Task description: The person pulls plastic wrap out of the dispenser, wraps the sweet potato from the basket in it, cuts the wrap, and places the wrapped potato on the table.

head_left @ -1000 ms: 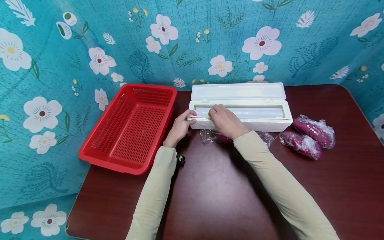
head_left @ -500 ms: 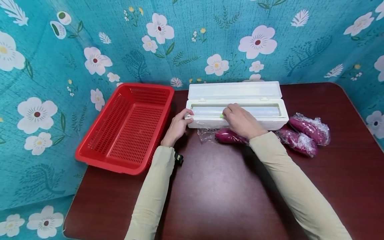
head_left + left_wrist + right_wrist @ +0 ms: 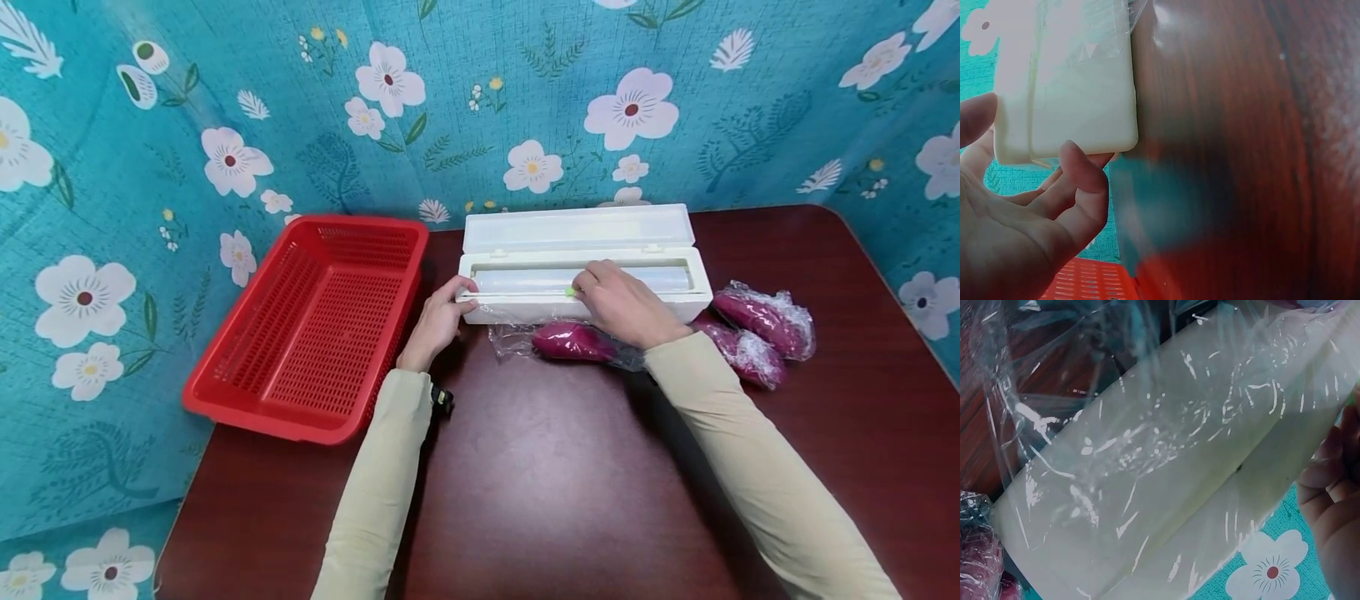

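A white cling film dispenser box (image 3: 510,313) lies at the back of the table with its lid raised and a film roll (image 3: 510,281) inside. My left hand (image 3: 433,327) grips the box's left end, its fingers bent round the corner in the left wrist view. On the front rim, my right hand (image 3: 624,304) pinches a small green slider (image 3: 571,292), right of the box's middle. Clear film (image 3: 1116,462) hangs crinkled over the box front in the right wrist view. Beneath it, a glossy purple, elongated vegetable (image 3: 572,342) lies on film before the box; its exact kind is unclear.
Two similar purple pieces wrapped in film (image 3: 768,321) lie right of the box. A red slotted plastic basket (image 3: 300,429) stands on the left. The dark wood table (image 3: 540,475) meets a floral teal cloth (image 3: 465,108) behind.
My right hand has slid rightward along the box rim with the green slider, uncovering more of the purple vegetable. My left hand keeps hold of the left end. The head view has shifted slightly.
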`<action>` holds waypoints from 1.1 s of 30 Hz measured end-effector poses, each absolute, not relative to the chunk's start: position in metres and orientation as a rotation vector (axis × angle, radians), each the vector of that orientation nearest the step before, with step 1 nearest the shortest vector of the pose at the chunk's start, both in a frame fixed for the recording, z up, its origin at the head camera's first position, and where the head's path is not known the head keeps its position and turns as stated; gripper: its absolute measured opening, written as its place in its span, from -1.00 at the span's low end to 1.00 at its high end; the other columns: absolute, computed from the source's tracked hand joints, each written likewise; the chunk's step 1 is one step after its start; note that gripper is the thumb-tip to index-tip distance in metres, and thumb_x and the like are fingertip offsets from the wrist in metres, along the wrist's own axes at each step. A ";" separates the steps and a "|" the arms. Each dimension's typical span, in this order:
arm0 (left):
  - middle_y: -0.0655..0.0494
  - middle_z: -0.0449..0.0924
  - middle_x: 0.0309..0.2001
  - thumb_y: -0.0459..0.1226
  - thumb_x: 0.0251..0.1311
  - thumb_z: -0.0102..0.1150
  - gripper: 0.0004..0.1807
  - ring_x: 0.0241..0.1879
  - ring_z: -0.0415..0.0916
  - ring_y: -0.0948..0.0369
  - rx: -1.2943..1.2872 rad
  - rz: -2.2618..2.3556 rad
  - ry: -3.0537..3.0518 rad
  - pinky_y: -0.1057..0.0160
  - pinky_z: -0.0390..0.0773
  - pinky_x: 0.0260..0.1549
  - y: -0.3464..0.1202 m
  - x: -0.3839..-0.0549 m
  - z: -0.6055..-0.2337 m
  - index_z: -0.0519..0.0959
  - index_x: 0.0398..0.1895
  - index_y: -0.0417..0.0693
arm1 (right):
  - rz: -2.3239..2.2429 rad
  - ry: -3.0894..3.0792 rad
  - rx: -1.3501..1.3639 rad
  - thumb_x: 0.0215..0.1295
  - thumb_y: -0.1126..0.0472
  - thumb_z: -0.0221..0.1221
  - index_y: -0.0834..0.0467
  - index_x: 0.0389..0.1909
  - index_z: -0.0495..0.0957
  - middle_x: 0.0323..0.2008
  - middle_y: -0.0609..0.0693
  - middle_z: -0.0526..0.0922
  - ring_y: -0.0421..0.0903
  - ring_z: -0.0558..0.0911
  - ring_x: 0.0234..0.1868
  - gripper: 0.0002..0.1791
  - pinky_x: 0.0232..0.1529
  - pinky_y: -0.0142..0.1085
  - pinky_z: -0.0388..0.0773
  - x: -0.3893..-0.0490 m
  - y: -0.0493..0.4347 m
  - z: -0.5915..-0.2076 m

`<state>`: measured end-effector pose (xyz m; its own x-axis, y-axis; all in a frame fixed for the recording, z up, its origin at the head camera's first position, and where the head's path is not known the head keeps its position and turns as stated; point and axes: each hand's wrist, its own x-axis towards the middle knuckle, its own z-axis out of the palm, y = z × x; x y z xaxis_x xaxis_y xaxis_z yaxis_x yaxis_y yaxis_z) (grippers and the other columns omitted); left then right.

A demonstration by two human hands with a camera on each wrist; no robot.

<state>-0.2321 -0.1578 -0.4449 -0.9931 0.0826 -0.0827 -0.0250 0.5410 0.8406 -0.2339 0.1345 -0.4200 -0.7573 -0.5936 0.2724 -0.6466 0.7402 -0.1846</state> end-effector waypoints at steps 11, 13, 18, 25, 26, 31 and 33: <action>-0.01 0.46 -0.30 -0.22 0.27 0.05 -0.84 -0.54 0.44 -0.09 0.061 1.453 2.670 0.21 0.46 -0.58 -0.160 -0.228 -0.446 0.50 -0.10 0.18 | 0.381 -2.817 0.975 0.35 0.29 0.12 0.28 -0.15 0.55 -0.19 0.14 0.56 0.04 0.51 -0.09 -0.85 0.03 -0.11 0.51 -0.235 0.136 -0.419; -0.02 0.47 -0.30 -0.22 0.27 0.05 -0.84 -0.51 0.46 -0.13 0.064 1.457 2.664 0.21 0.47 -0.58 -0.160 -0.229 -0.446 0.50 -0.11 0.18 | 0.375 -2.831 0.972 0.35 0.29 0.12 0.29 -0.14 0.55 -0.18 0.14 0.56 0.04 0.51 -0.07 -0.84 0.05 -0.10 0.51 -0.236 0.138 -0.418; 0.02 0.50 -0.25 -0.23 0.26 0.05 -0.84 -0.45 0.47 -0.14 0.076 1.465 2.659 0.20 0.47 -0.59 -0.158 -0.230 -0.446 0.49 -0.11 0.17 | 0.361 -2.834 0.976 0.36 0.30 0.11 0.30 -0.12 0.55 -0.16 0.15 0.57 0.06 0.52 -0.04 -0.82 0.06 -0.08 0.50 -0.235 0.142 -0.418; 0.03 0.52 -0.17 -0.22 0.25 0.04 -0.83 -0.55 0.46 -0.15 0.085 1.450 2.666 0.19 0.47 -0.57 -0.155 -0.233 -0.446 0.50 -0.12 0.19 | 0.369 -2.818 0.998 0.35 0.32 0.11 0.32 -0.13 0.54 -0.16 0.18 0.57 0.08 0.52 -0.05 -0.83 0.05 -0.06 0.50 -0.235 0.151 -0.415; 0.02 0.52 -0.17 -0.22 0.25 0.04 -0.83 -0.57 0.46 -0.16 0.087 1.447 2.665 0.19 0.47 -0.57 -0.155 -0.233 -0.445 0.50 -0.11 0.18 | 0.374 -2.813 0.999 0.35 0.32 0.11 0.32 -0.13 0.54 -0.16 0.18 0.57 0.09 0.52 -0.05 -0.83 0.04 -0.05 0.51 -0.235 0.154 -0.415; 0.03 0.52 -0.14 -0.22 0.26 0.03 -0.83 -0.54 0.47 -0.20 0.068 1.445 2.672 0.19 0.47 -0.56 -0.159 -0.233 -0.443 0.49 -0.11 0.19 | 0.410 -2.800 0.934 0.29 0.37 0.14 0.32 -0.18 0.53 -0.18 0.21 0.56 0.14 0.51 -0.06 -0.87 -0.01 0.00 0.50 -0.233 0.182 -0.415; 0.02 0.51 -0.16 -0.22 0.26 0.03 -0.83 -0.54 0.47 -0.19 0.062 1.443 2.680 0.19 0.47 -0.56 -0.161 -0.233 -0.442 0.49 -0.11 0.18 | 0.407 -2.811 0.901 0.26 0.38 0.16 0.31 -0.18 0.53 -0.18 0.22 0.55 0.16 0.50 -0.04 -0.87 0.00 0.01 0.50 -0.231 0.195 -0.415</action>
<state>-0.2327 -0.1615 -0.4420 -0.9945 0.0816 -0.0661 -0.0103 0.5508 0.8346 -0.2310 0.1953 -0.4151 -0.8053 -0.5449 0.2338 -0.5888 0.7813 -0.2073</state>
